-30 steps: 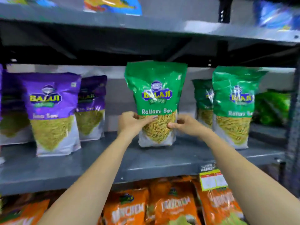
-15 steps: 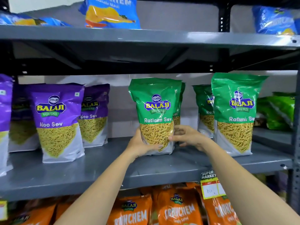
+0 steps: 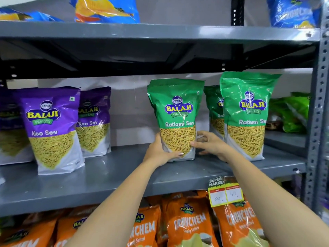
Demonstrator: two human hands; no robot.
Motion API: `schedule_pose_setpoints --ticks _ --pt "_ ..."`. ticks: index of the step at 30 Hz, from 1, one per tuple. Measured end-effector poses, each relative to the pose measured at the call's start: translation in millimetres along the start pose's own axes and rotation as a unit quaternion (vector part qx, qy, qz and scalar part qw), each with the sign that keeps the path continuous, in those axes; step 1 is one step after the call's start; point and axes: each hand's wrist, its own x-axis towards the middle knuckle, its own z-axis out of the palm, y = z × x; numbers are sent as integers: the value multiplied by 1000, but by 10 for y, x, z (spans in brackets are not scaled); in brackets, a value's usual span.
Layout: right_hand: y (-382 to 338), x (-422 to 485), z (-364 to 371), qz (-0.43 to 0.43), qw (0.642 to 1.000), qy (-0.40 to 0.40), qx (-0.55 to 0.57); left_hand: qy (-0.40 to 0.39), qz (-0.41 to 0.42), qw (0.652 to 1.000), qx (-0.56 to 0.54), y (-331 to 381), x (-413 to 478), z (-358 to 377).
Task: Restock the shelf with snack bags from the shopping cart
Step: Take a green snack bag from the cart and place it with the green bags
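Note:
A green Ratlami Sev bag (image 3: 178, 111) stands upright on the grey middle shelf (image 3: 110, 175). My left hand (image 3: 160, 152) grips its lower left corner, thumb across the front. At the bag's lower right edge my right hand (image 3: 210, 145) has its thumb on the front and its fingers spread behind, toward a second green bag hidden behind it. Two more green Ratlami Sev bags (image 3: 247, 114) stand just to the right. The shopping cart is out of view.
Purple Aloo Sev bags (image 3: 51, 129) stand at the shelf's left. Orange Crunchem bags (image 3: 192, 227) fill the shelf below, with a price tag (image 3: 225, 193) on the shelf edge. Blue bags (image 3: 106, 9) sit on the top shelf. A perforated upright (image 3: 318, 122) borders the right side.
The green bag has gone back and down from mid-air onto the shelf. Both hands slid lower on it, and the right hand's fingers have spread behind its edge.

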Motion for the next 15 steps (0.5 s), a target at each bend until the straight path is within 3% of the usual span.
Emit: schedule_pose_setpoints --ticks 5,9,15 --pt "47 51 29 38 997 -49 51 -17 -38 999 -15 -24 1 13" --pt "106 57 93 29 997 -65 0 -56 -85 994 -33 -56 36 -11" --pt "85 -52 44 8 996 -48 -70 -73 -81 994 -32 -46 12 -12"
